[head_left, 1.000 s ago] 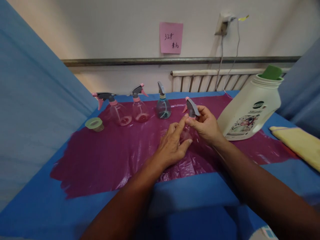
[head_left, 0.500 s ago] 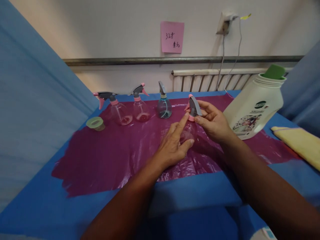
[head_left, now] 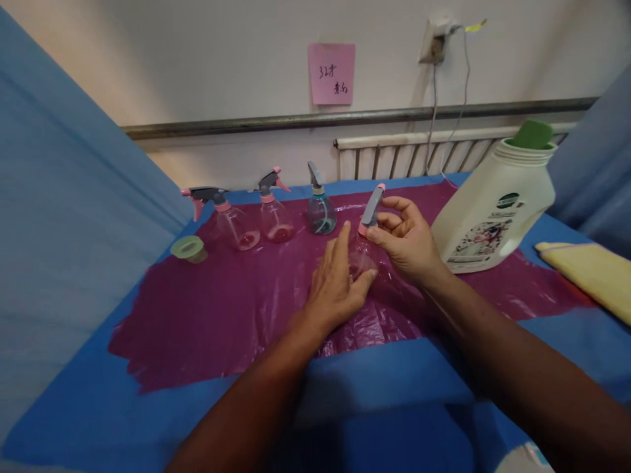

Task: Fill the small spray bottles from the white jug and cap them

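A clear spray bottle [head_left: 361, 251] with a grey and pink trigger head [head_left: 372, 209] stands on the purple plastic sheet [head_left: 197, 315]. My left hand [head_left: 338, 279] grips the bottle's body from the left, thumb in front and index finger stretched upward. With thumb and fingers, my right hand [head_left: 407, 240] pinches the pink collar under the trigger head. To the left stand a blue-tinted spray bottle [head_left: 322, 213] with a grey head and two clear ones, a nearer-middle bottle [head_left: 276, 220] and a left bottle [head_left: 239, 226], both with pink liquid at the bottom.
A large white jug [head_left: 493, 210] with a green scoop [head_left: 532, 135] in its mouth stands right of my hands. A small greenish cup [head_left: 190, 248] sits at the left, a yellow cloth [head_left: 589, 272] at the right. Blue curtains [head_left: 64, 197] flank the blue-covered table; a wall lies behind.
The trigger head has turned, so its nozzle no longer points left. My left index finger has come away from the collar. The view has shifted slightly.
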A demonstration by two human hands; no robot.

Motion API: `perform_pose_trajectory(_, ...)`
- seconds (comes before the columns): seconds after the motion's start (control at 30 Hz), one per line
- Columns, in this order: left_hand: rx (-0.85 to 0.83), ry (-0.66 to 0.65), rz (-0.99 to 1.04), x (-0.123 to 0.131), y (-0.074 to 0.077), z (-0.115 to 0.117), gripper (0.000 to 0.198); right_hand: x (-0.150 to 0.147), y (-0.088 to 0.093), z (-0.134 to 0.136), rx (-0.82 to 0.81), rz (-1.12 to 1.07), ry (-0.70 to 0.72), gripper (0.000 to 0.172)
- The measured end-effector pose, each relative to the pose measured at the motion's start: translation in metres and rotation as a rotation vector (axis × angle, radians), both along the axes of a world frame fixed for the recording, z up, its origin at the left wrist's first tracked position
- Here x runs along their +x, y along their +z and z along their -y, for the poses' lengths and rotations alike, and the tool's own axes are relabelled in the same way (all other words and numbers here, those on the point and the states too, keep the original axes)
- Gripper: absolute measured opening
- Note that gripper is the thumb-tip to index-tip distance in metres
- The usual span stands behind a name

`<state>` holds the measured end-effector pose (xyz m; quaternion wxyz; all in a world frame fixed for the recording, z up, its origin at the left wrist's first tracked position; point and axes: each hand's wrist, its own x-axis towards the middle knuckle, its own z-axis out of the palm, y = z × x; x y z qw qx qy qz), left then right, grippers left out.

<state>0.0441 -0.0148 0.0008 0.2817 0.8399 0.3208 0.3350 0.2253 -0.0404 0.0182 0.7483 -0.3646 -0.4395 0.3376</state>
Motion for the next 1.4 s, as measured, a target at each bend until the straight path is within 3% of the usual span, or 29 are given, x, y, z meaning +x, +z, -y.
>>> perform_pose_trajectory(0.27,0.072,0.099,-0.051,0.012,-0.009,-0.006,0.074,-0.022,-0.017,-0.015,0.039,0.0,-0.137,0.064)
perform_pose_trajectory(0.4,0.052,0.162,-0.076,0.015,-0.016,-0.009,0.073,-0.026,-0.02,-0.015,-0.031,0.046,-0.177,0.061)
perform_pose_trajectory(0.47,0.031,0.151,-0.05,0.015,-0.018,-0.01,0.075,-0.026,-0.02,-0.014,-0.067,0.091,-0.164,0.057)
perform_pose_trajectory(0.57,0.032,0.031,0.076,0.014,-0.017,-0.009,0.078,-0.025,-0.019,-0.013,-0.091,0.122,-0.142,0.054)
perform_pose_trajectory(0.7,-0.065,-0.138,0.335,0.01,-0.005,-0.009,0.077,-0.027,-0.017,-0.013,-0.086,0.111,-0.143,0.055)
perform_pose_trajectory(0.8,-0.176,-0.179,0.471,0.01,0.006,-0.01,0.061,-0.029,-0.019,-0.014,-0.068,0.102,-0.144,0.055)
perform_pose_trajectory(1.0,-0.22,-0.021,0.483,0.021,0.019,-0.011,0.042,-0.03,-0.029,-0.013,-0.039,0.057,-0.166,0.059)
perform_pose_trajectory(1.2,-0.102,0.141,0.358,0.026,0.035,-0.015,0.031,-0.03,-0.036,-0.014,-0.051,0.109,-0.198,0.052)
perform_pose_trajectory(1.4,-0.089,0.15,0.277,0.029,0.049,-0.021,0.017,-0.026,-0.036,-0.015,-0.013,0.198,-0.203,0.049)
